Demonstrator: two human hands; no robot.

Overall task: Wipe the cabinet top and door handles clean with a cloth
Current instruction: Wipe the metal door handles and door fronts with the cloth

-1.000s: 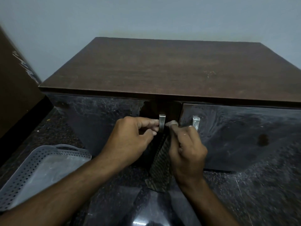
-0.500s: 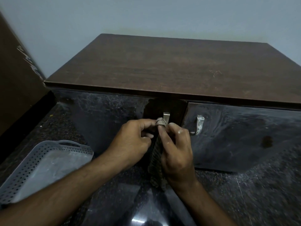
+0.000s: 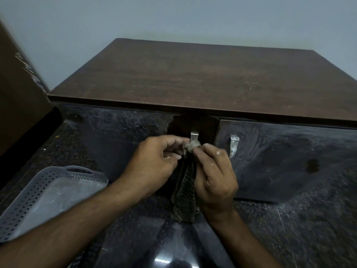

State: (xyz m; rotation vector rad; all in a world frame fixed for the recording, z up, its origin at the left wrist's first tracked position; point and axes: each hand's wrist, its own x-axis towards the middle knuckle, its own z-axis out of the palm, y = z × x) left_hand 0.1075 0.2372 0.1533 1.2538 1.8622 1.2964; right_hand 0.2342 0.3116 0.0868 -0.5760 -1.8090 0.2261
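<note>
A low cabinet with a dark brown wooden top point(image 3: 202, 74) stands against the wall. Its two glossy black doors each carry a small metal handle. The striped brown cloth point(image 3: 184, 192) is wrapped around the lower part of the left door handle point(image 3: 194, 135) and hangs down below it. My left hand point(image 3: 154, 163) pinches the cloth at the handle from the left. My right hand point(image 3: 216, 175) pinches it from the right, fingers curled. The right door handle point(image 3: 233, 146) is bare, just right of my right hand.
A grey perforated plastic tray point(image 3: 44, 198) lies on the dark speckled floor point(image 3: 309, 229) at the lower left. A brown panel point(image 3: 17, 105) stands at the left edge. The pale wall rises behind the cabinet.
The cloth has come up around the left door handle, held between both hands. Both hands have shifted slightly, and the view has moved a little to the left.
</note>
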